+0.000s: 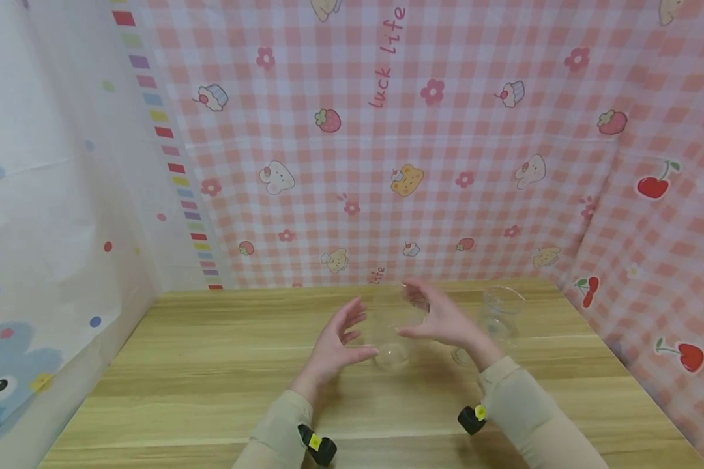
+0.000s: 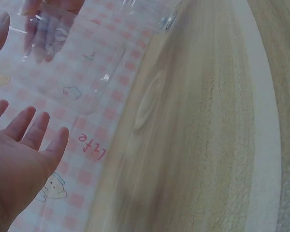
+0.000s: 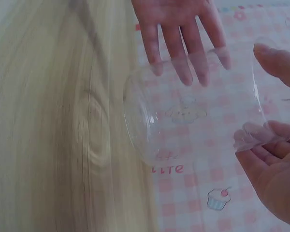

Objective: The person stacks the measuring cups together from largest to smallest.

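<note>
A clear, wide cylindrical cup (image 1: 390,355) is between my two hands, close over the wooden table. My right hand (image 1: 442,320) grips it near its open end. In the right wrist view, the thumb (image 3: 273,60) lies at one side of the cup's rim and the fingers are on the opposite side, partly seen through the clear wall. My left hand (image 1: 331,346) is held at the cup's left side with the fingers spread and loosely extended. The left wrist view shows that palm (image 2: 17,162) facing the cup, with a gap between them.
Another clear vessel (image 1: 503,301) with a round rim stands on the right of the wooden table (image 1: 211,384), partly behind my right hand and wrist. A pink checked cloth (image 1: 352,163) hangs behind the table, and a white printed sheet (image 1: 64,195) hangs at the left.
</note>
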{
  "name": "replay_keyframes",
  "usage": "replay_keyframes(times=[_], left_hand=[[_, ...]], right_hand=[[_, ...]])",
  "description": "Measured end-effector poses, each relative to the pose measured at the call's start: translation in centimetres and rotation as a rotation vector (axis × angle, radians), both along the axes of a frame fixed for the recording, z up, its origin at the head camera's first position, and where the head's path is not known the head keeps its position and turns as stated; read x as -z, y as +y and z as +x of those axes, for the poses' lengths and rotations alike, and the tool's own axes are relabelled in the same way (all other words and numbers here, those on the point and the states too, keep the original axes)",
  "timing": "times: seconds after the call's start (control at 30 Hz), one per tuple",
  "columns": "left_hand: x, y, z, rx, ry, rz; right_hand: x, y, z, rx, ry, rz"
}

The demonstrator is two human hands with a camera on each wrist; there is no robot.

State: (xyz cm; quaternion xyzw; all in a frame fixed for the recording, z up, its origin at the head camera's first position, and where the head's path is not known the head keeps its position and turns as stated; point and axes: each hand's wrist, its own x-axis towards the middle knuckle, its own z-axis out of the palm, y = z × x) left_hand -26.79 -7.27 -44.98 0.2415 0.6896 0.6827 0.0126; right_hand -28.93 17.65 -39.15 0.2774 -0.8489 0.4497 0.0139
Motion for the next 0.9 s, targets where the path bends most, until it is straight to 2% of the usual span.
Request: replay_keyframes(times=[0.17,0.5,0.9], left_hand=[[0.0,0.0,-0.1,0.039,0.024,0.007],[0.0,-0.1,0.3,0.089,0.071,-0.012],[0.3,-0.1,0.8,0.107,0.094,-0.044]], right_hand=[[-0.4,-0.6,0.7,-0.089,0.013,-0.012],[-0.5,-1.7,1.3,-0.228,0.029,-0.036],[0.3,-2.5,1.4,-0.273,0.009,-0.055]])
